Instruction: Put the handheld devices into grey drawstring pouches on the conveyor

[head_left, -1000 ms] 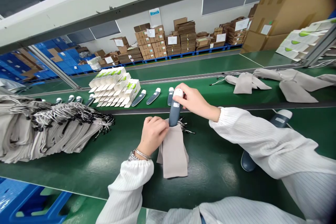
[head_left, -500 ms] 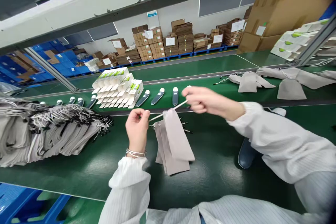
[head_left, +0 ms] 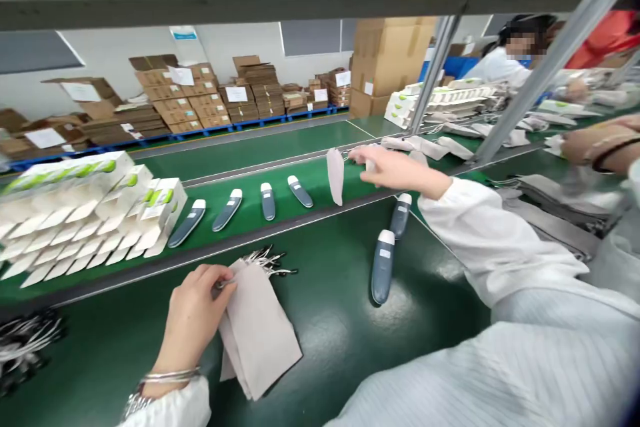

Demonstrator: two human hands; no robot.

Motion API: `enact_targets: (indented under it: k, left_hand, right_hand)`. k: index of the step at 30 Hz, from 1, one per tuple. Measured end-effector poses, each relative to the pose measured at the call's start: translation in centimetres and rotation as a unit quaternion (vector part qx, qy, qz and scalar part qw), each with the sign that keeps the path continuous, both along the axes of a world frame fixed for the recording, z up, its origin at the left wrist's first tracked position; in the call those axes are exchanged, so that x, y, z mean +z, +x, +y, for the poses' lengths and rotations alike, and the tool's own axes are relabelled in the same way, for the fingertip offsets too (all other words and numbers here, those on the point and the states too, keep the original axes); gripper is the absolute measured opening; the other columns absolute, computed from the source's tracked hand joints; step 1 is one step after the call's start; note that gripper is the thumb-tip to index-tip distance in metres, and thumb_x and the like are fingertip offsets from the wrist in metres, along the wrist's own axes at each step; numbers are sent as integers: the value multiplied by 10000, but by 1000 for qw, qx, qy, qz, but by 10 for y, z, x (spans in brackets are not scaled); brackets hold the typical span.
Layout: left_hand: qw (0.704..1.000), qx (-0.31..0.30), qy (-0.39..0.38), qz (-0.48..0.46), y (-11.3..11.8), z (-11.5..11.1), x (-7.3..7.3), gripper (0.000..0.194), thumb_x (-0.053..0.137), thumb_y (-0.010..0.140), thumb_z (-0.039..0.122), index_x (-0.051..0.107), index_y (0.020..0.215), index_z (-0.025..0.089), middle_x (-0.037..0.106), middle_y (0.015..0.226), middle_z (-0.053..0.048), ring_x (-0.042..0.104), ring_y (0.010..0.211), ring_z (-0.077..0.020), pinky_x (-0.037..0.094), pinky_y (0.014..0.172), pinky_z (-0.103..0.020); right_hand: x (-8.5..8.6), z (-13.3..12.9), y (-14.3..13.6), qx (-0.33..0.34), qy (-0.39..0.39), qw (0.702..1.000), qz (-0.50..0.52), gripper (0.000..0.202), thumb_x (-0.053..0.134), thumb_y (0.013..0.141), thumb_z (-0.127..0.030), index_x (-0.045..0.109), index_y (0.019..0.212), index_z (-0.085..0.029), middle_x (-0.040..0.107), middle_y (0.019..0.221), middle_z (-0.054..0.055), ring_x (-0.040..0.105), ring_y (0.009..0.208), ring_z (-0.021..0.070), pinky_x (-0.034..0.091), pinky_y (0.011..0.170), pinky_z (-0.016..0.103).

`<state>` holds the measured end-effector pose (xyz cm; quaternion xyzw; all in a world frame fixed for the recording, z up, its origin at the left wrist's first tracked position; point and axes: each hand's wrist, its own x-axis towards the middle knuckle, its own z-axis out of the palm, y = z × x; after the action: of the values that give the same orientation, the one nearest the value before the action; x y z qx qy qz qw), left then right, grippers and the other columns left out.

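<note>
Flat pouches [head_left: 265,333] fan out from fingertips of the left hand [head_left: 197,307], top corner pinched; likely light, limp, best held there. Narrow pouch [head_left: 335,177] just left of the right hand [head_left: 397,168]; probably stiffer. Right fingers' grip: cannot tell. Bodyward of them: smooth-looking devices [head_left: 383,270].

1. Grn bench [head_left: 340,320]: gray pouch stack [head_left: 260,330], ctr-L, w/ cords [head_left: 267,260] at far end.
2. Same bench: 2 blue-gray devices [head_left: 383,272] R of stack; cord bundle [head_left: 30,347], far L.
3. Grn strip [head_left: 317,181] behind: 4 similar units [head_left: 269,203] in row; carton pile [head_left: 95,213] on L.
</note>
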<state>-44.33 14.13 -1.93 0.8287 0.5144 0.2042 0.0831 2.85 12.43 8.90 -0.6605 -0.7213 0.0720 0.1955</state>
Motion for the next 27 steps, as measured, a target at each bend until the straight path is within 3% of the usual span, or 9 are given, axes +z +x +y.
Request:
enact_targets:
  k: [3, 6, 10, 13, 16, 19, 21, 23, 27]
  left_hand:
    - [999, -23, 19, 40, 2, 0, 4, 182, 529, 834, 380, 649, 815, 244, 689, 914, -43, 623, 888, -271, 398, 706, -364]
    - [994, -67, 62, 57, 5, -2, 10, 203, 502, 872, 365, 628, 766, 246, 697, 878, -32, 610, 888, -268, 366, 784, -402]
    - [990, -125, 61, -23, 4, -12, 19, 173, 512, 922, 341, 598, 812, 238, 678, 864, -14, 602, 853, -223, 371, 873, -409]
    - [981, -122, -11, -151, 3, -29, 30, 165, 541, 946, 348, 540, 831, 230, 608, 832, -5, 554, 787, -184, 416, 776, -338]
    - [954, -115, -71, -268, 10, -47, 40, 190, 580, 948, 341, 514, 815, 223, 543, 815, 1, 515, 755, -162, 414, 696, -296]
    - [936, -117, -95, -319, 25, -58, 48, 178, 632, 921, 304, 545, 796, 212, 523, 791, 6, 481, 718, -148, 390, 665, -292]
    - [929, -127, -99, -333, 35, -62, 53, 170, 660, 896, 269, 566, 770, 206, 520, 777, 5, 478, 714, -147, 380, 658, -293]
    - [925, -134, -99, -343, 45, -63, 57, 164, 684, 871, 233, 582, 747, 202, 527, 780, 2, 488, 726, -149, 382, 662, -294]
    - [916, -112, -50, -381, 56, -65, 64, 154, 719, 845, 217, 602, 747, 201, 554, 822, -11, 510, 771, -154, 394, 683, -294]
  right_hand:
    - [-53, -30, 28, -163, -72, 981, -75, 300, 737, 841, -392, 660, 1017, -162, 708, 974, 130, 696, 906, 318, 501, 799, 445]
    - [-100, -45, 46, -329, -120, 936, -32, 436, 756, 807, -553, 625, 911, -150, 691, 885, 159, 701, 927, 376, 482, 792, 485]
    - [-130, -38, 64, -334, -80, 934, 95, 418, 813, 732, -452, 628, 969, -162, 688, 867, 118, 708, 823, 318, 490, 745, 438]
    - [-123, -19, 68, -284, -8, 938, 197, 263, 810, 695, -314, 623, 798, -160, 641, 730, 71, 661, 713, 254, 476, 698, 398]
    - [-96, 2, 47, -232, 38, 937, 260, 179, 736, 753, -284, 588, 759, -185, 576, 632, 34, 584, 608, 192, 458, 619, 349]
    - [-62, 17, -15, -119, 76, 913, 383, 179, 586, 886, -384, 535, 870, -214, 542, 622, -7, 546, 540, 153, 479, 563, 312]
    - [-43, 16, -72, 3, 86, 855, 511, 242, 611, 883, -434, 503, 908, -219, 578, 680, -11, 565, 541, 142, 511, 554, 303]
    - [-31, 11, -129, 98, 61, 815, 568, 331, 697, 838, -457, 503, 951, -215, 623, 750, -1, 580, 546, 135, 518, 531, 292]
    - [-35, -3, -205, 249, -93, 832, 486, 380, 733, 835, -451, 542, 1033, -188, 589, 715, -23, 514, 517, 98, 431, 464, 232]
